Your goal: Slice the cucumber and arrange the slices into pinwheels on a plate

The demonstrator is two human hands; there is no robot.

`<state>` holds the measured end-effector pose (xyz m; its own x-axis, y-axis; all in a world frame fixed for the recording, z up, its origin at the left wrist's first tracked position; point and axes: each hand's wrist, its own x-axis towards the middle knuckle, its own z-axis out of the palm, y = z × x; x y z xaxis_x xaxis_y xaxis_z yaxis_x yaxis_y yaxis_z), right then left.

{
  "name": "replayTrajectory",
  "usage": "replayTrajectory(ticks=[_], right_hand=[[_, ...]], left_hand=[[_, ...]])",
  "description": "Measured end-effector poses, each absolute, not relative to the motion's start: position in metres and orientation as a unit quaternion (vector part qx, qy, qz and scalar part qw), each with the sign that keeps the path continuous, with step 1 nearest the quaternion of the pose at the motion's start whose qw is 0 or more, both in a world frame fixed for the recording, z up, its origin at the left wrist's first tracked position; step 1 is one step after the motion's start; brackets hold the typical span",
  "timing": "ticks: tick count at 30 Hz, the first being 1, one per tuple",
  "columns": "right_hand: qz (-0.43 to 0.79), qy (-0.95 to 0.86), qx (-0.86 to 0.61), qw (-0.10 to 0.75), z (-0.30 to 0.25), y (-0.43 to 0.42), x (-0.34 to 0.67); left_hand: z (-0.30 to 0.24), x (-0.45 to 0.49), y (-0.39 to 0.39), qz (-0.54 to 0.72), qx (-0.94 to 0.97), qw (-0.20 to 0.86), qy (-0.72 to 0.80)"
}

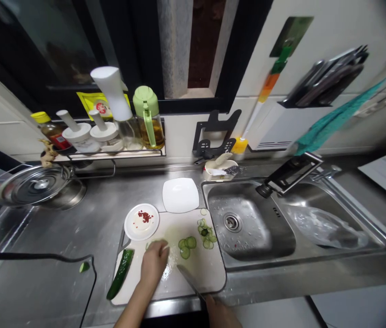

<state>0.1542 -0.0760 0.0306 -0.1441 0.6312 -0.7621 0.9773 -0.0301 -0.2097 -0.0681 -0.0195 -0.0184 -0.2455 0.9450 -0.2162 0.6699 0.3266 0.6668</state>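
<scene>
On the white cutting board (200, 284), my left hand (154, 258) is closed, its fingers curled down near the middle. Pale green bits show beside its fingertips; what lies under them is hidden. My right hand (220, 313), at the board's front edge, grips a knife (188, 275) whose blade slants up and left over the board. Just right of my left hand lie several cucumber slices (186, 246), and a looser group of cucumber slices (207, 234) rests near the board's right edge. A piece of whole cucumber (121, 273) lies along the left side.
A round plate with chopped red bits (141, 232) overlaps the board's far left corner. Behind the board sits a square white plate (180, 195). The sink (247, 223) is on the right, a lidded pot (39, 187) on the left. A cucumber end (84, 267) lies on the steel counter.
</scene>
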Motion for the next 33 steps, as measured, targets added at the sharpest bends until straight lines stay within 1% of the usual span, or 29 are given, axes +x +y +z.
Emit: replayTrajectory(ticks=[5, 9, 12, 15, 20, 27, 33], right_hand=[[-0.378, 0.654, 0.611, 0.237, 0.025, -0.076, 0.153], [-0.387, 0.648, 0.6, 0.266, 0.024, -0.076, 0.152], [-0.4, 0.655, 0.591, 0.247, 0.027, -0.076, 0.154], [-0.406, 0.661, 0.589, 0.226, 0.029, -0.076, 0.157], [-0.404, 0.666, 0.589, 0.216, 0.027, -0.078, 0.16], [-0.401, 0.669, 0.587, 0.218, 0.029, -0.077, 0.161], [-0.351, 0.7, 0.589, 0.2, 0.028, -0.075, 0.157]], left_hand=[[-0.017, -0.032, -0.006, 0.159, 0.548, 0.359, 0.739], [-0.019, -0.022, -0.002, 0.118, 0.543, 0.361, 0.749], [-0.02, -0.02, -0.001, 0.107, 0.536, 0.357, 0.758], [-0.02, -0.019, -0.001, 0.117, 0.533, 0.36, 0.757], [-0.022, -0.019, -0.005, 0.157, 0.508, 0.392, 0.75], [-0.022, -0.048, -0.016, 0.187, 0.462, 0.382, 0.778], [-0.022, -0.06, -0.024, 0.185, 0.448, 0.373, 0.792]])
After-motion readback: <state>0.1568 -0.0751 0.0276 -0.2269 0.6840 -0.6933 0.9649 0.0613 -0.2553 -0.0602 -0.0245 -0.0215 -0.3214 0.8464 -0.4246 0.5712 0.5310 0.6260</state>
